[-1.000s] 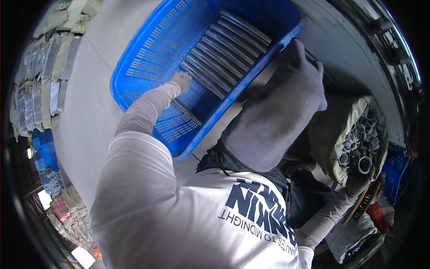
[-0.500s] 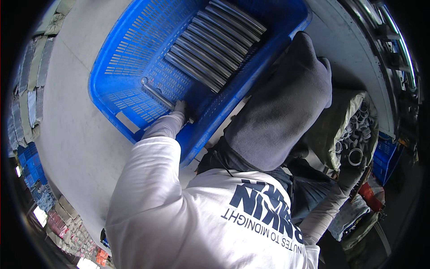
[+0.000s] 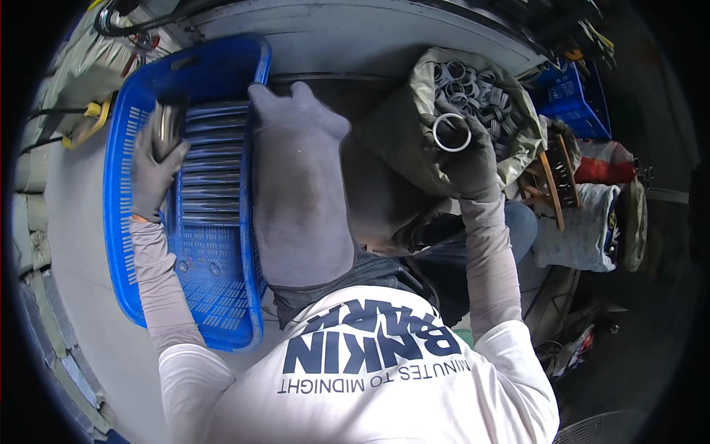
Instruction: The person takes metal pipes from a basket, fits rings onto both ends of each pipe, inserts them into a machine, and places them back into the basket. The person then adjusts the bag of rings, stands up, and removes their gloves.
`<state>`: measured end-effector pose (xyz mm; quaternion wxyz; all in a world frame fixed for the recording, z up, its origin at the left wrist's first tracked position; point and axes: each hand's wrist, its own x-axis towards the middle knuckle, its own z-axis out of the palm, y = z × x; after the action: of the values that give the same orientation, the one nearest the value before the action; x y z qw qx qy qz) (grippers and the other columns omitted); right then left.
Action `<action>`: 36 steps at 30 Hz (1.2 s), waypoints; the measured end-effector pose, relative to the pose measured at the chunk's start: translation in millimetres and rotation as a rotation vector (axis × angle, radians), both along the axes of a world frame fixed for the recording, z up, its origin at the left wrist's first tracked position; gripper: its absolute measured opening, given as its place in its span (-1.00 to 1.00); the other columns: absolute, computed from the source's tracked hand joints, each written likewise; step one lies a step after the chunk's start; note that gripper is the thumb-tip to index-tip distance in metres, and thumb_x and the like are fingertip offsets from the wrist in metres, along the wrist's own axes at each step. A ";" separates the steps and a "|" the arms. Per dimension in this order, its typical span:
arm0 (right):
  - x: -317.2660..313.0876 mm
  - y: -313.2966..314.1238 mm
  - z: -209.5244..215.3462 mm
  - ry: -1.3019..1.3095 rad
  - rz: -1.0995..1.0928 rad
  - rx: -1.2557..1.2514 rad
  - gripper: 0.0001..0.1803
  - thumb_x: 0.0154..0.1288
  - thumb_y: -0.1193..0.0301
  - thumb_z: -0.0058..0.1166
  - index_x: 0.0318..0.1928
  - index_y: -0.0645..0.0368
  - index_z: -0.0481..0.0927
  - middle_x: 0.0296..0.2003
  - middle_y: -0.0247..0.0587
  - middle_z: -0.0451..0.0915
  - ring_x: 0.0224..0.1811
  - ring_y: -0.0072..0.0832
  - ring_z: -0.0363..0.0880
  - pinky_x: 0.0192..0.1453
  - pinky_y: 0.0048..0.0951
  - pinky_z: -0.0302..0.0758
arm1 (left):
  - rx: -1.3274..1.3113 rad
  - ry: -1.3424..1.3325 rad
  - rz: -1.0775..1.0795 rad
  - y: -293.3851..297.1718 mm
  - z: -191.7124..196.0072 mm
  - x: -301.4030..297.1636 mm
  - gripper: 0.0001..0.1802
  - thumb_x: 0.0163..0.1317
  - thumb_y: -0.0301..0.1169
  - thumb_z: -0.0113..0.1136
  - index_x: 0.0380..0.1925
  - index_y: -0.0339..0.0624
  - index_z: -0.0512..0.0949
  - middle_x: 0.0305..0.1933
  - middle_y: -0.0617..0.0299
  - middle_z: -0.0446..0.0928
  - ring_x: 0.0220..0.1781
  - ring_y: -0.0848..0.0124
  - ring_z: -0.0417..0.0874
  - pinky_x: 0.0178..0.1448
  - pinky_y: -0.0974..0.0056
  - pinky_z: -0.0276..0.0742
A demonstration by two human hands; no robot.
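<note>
Left hand, in a grey glove, curls its fingers and thumb around a short, shiny, silver-coloured metal piece, too blurred to tell whether it is one tube or several; the piece is over the far left part of a long, blue, perforated plastic basket. Just right of this hand, a row of straight, shiny metal tubes lies side by side in the basket, running left to right. Right hand, in a dark grey glove, grips a pale, round, narrow-walled ring; the exact fingertip contact cannot be told. The ring is over the near left part of an olive-grey woven sack filled with grey rings. Between basket and sack lies a soft grey cloth
</note>
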<state>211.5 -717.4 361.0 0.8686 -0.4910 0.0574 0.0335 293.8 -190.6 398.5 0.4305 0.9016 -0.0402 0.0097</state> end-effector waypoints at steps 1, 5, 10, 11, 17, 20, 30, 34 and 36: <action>2.5 -5.2 1.0 0.079 0.063 0.315 -0.43 0.65 0.11 -0.18 0.35 0.30 0.49 0.05 0.14 0.69 -0.06 -0.23 0.71 0.02 -0.26 0.69 | -0.065 -0.068 -0.021 -42.5 41.0 -1.0 -0.40 0.26 -0.37 0.44 0.29 -0.25 0.52 -0.05 0.16 0.57 -0.25 0.39 0.62 -0.10 0.28 0.56; 6.8 -20.2 -17.3 0.163 0.053 0.533 -0.49 0.65 0.04 -0.15 0.12 0.22 0.63 -0.17 -0.02 0.74 -0.22 -0.30 0.71 -0.10 -0.29 0.69 | 0.361 -0.441 -0.441 -170.0 82.3 -14.0 -0.35 -0.07 -0.37 0.43 0.14 -0.21 0.58 -0.02 0.04 0.57 0.01 0.02 0.67 0.06 0.02 0.59; -5.1 -4.5 -12.9 -0.613 -0.367 -1.240 -0.52 0.01 0.59 0.43 0.00 0.20 0.58 -0.12 -0.07 0.72 -0.12 0.01 0.73 -0.03 -0.19 0.64 | 0.673 -0.425 -0.697 -287.0 51.0 -43.1 -0.51 -0.11 -0.16 0.52 -0.20 -0.07 0.54 -0.24 0.18 0.59 -0.13 0.23 0.68 -0.06 0.12 0.61; -7.0 -4.0 -9.3 -0.644 -0.348 -1.232 -0.56 0.09 0.57 0.38 0.02 0.22 0.60 -0.12 -0.08 0.73 -0.11 -0.03 0.74 0.00 -0.21 0.64 | 0.680 -0.429 -0.709 -295.3 42.4 -41.7 -0.51 -0.11 -0.16 0.52 -0.20 -0.07 0.54 -0.24 0.18 0.59 -0.13 0.23 0.68 -0.06 0.12 0.61; -19.4 2.7 -4.1 -0.461 -0.385 -0.813 -0.70 0.50 0.41 -0.02 0.08 0.27 0.67 -0.11 -0.10 0.74 -0.06 -0.29 0.75 0.08 -0.32 0.62 | 0.668 -0.293 -0.715 -323.2 24.1 -40.2 -0.46 -0.16 -0.25 0.49 -0.15 -0.16 0.51 -0.23 0.08 0.57 -0.12 0.10 0.68 0.00 0.03 0.63; -17.8 1.8 -9.7 -0.350 -0.401 -0.684 -0.64 0.59 0.36 -0.12 0.05 0.29 0.70 -0.11 -0.11 0.74 -0.07 -0.39 0.72 0.09 -0.39 0.59 | 0.687 -0.282 -0.719 -329.4 25.1 -38.0 -0.47 -0.15 -0.25 0.48 -0.15 -0.15 0.51 -0.22 0.08 0.57 -0.10 0.09 0.68 0.01 0.03 0.63; -18.0 25.6 -23.7 -0.040 -0.402 -0.569 -0.69 0.57 0.37 -0.06 -0.05 0.33 0.70 -0.27 -0.10 0.68 -0.22 -0.39 0.62 -0.06 -0.37 0.52 | 0.833 -0.207 -0.786 -335.8 24.3 -39.3 -0.38 -0.15 -0.24 0.56 -0.07 -0.20 0.51 -0.17 0.05 0.59 -0.05 0.08 0.68 0.07 0.03 0.62; -12.0 11.1 -46.5 -0.201 -0.396 -0.591 -0.72 0.53 0.38 -0.03 -0.13 0.30 0.70 -0.24 -0.04 0.71 -0.18 -0.25 0.68 0.02 -0.30 0.56 | 0.565 -0.646 -0.807 -342.3 28.5 -48.9 -0.24 -0.05 -0.24 0.56 0.19 -0.26 0.51 0.00 -0.02 0.60 0.10 -0.01 0.63 0.27 -0.06 0.53; -4.2 -9.1 -54.0 -0.333 -0.517 -1.251 -0.77 0.37 0.40 0.07 -0.15 0.25 0.73 -0.17 0.01 0.75 -0.10 -0.05 0.72 0.09 -0.21 0.63 | 0.304 -0.631 -0.790 -330.4 44.4 -63.2 -0.28 0.08 -0.30 0.53 0.26 -0.29 0.52 0.17 -0.07 0.60 0.18 -0.03 0.62 0.35 -0.02 0.50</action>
<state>207.3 -726.6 307.0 0.4001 -0.8684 0.0469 -0.2893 230.5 -521.0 442.8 0.2324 0.8233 -0.5057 0.1117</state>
